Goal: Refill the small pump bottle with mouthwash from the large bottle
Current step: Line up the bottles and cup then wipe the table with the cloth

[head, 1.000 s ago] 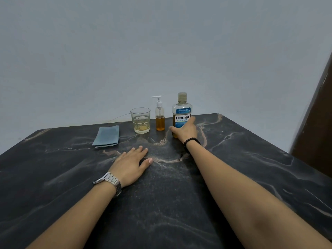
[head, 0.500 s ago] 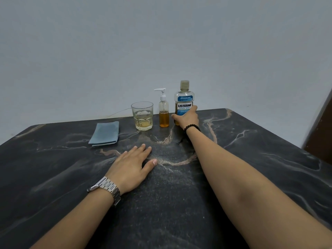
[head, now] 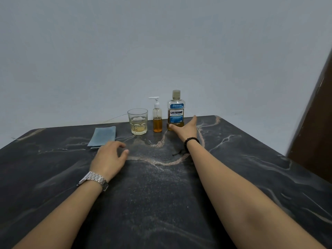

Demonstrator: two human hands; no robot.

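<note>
Here a dark marbled counter (head: pixel 233 159) runs back to a plain pale wall, and a row of things stands along its far edge. From the left lie a folded blue cloth (head: pixel 103 136), a drinking glass (head: pixel 137 121) with a little pale liquid in it, the small pump bottle (head: pixel 157 116) about a third full of amber liquid, and the large bottle (head: pixel 175 110), upright and capped. The pump bottle stands between the glass and the large bottle, just beside each.

The right hand (head: pixel 186 129) reaches to the foot of the large bottle, its fingers spread: the thumb lies at the base on the near left, the other fingers stretch out past the right side. It covers part of the bottle's base, and whether it touches the bottle is hard to tell. A dark bead bracelet (head: pixel 191 141) circles that wrist. The left hand (head: pixel 109 158) rests on the counter near the cloth, fingers loosely curled and holding nothing, a metal watch (head: pixel 94 179) on the wrist.

The large bottle's label reads "LISTERINE COOL MINT"; the smaller print is too fine to read. A dark brown panel is cut off at the right edge.
</note>
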